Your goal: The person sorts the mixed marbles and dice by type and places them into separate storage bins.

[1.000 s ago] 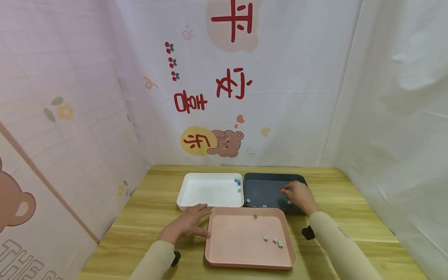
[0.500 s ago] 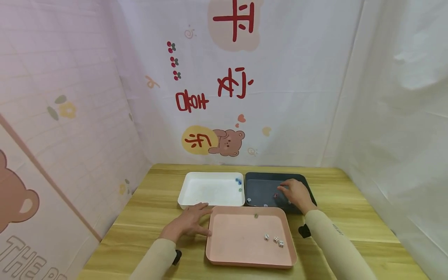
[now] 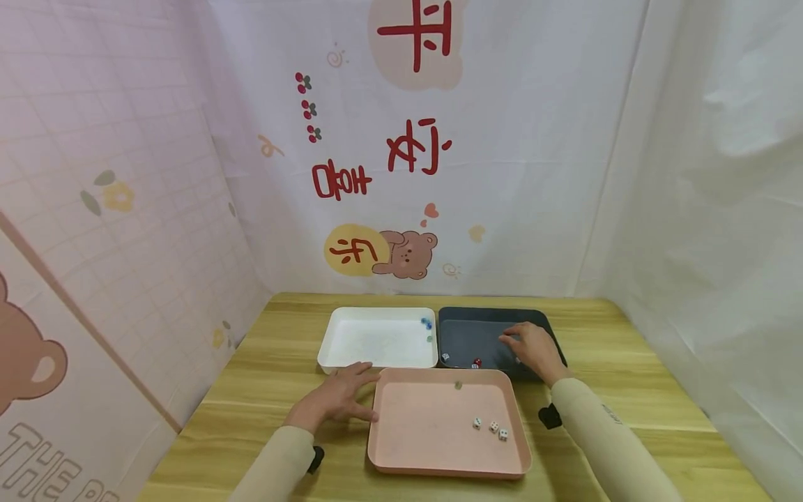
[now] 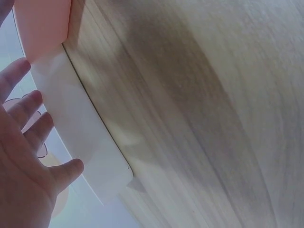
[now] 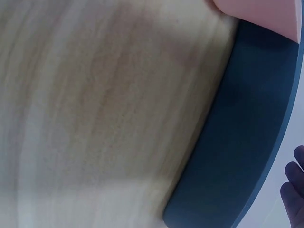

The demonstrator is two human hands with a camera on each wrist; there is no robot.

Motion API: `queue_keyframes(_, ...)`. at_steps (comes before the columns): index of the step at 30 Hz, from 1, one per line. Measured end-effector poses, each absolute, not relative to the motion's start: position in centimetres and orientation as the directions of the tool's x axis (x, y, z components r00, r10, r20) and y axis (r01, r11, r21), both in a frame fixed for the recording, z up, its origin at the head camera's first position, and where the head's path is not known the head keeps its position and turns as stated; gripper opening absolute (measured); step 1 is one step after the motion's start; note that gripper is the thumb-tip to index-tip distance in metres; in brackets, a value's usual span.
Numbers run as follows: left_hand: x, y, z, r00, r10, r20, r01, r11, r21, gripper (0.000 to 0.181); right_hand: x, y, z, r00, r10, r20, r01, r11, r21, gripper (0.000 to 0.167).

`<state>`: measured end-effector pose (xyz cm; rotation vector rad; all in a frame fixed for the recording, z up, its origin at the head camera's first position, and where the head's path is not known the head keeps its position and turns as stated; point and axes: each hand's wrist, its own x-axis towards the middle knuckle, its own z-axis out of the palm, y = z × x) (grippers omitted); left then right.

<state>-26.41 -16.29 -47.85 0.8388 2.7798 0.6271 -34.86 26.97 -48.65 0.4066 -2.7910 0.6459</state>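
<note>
My right hand (image 3: 533, 348) hovers over the right part of the dark grey tray (image 3: 467, 335), fingers loosely bent and holding nothing visible. A small red die (image 3: 477, 362) lies near that tray's front wall, beside a white die (image 3: 475, 367). Another white die (image 3: 445, 357) sits in its front left corner. Spread fingers of my left hand (image 3: 341, 397) rest at the left rim of the pink tray (image 3: 420, 432). Three white dice (image 3: 493, 427) and a greenish clear piece (image 3: 458, 385) lie in the pink tray. The right wrist view shows only fingertips (image 5: 295, 183).
Left of the dark tray stands a white tray (image 3: 370, 341), with small blue pieces (image 3: 428, 323) and a pale green one (image 3: 429, 339) along its right side. All trays stand on a wood-grain table (image 3: 627, 390). Printed cloth walls (image 3: 533, 174) enclose the table's back and sides.
The red die was between my right fingertips, then dropped and rolled left and forward in the dark tray. My right hand hardly moved; the left hand stayed in place.
</note>
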Motion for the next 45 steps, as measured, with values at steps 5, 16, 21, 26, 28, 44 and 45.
queue_keyframes(5, -26.3, -16.3, -47.9, -0.828, 0.559, -0.048, 0.479, 0.750, 0.457, 0.082, -34.7, 26.7, -48.7, -0.933, -0.229, 0.278, -0.328, 0.859, -0.394, 0.029)
queue_keyframes(16, -26.4, -16.3, -47.8, -0.832, 0.553, -0.047, 0.476, 0.755, 0.451, 0.081, -34.0, 26.0, -48.7, -0.909, -0.274, 0.314, -0.389, 0.829, -0.403, 0.034)
queue_keyframes(21, -26.4, -16.4, -47.9, -0.832, 0.553, -0.047, 0.477, 0.756, 0.447, 0.081, -33.3, 25.3, -48.4, -0.900, -0.307, 0.309, -0.422, 0.791, -0.444, 0.039)
queue_keyframes(26, -26.5, -16.5, -48.0, -0.828, 0.560, -0.041, 0.486, 0.751, 0.446, 0.081, -32.2, 24.4, -48.1, -0.892, -0.343, 0.293, -0.446, 0.767, -0.461, 0.038)
queue_keyframes(28, -26.5, -16.5, -48.0, -0.826, 0.562, -0.038, 0.488, 0.748, 0.450, 0.081, -31.6, 24.0, -48.0, -0.891, -0.359, 0.279, -0.453, 0.761, -0.465, 0.036)
queue_keyframes(44, -26.4, -16.6, -47.8, -0.828, 0.558, -0.050, 0.478, 0.750, 0.457, 0.081, -27.7, 22.1, -48.6, -0.809, -0.547, 0.216, -0.568, 0.634, -0.524, 0.040)
queue_keyframes(45, -26.4, -16.6, -47.8, -0.828, 0.558, -0.050, 0.478, 0.751, 0.456, 0.081, -27.5, 22.1, -48.7, -0.799, -0.560, 0.220, -0.583, 0.629, -0.514, 0.041)
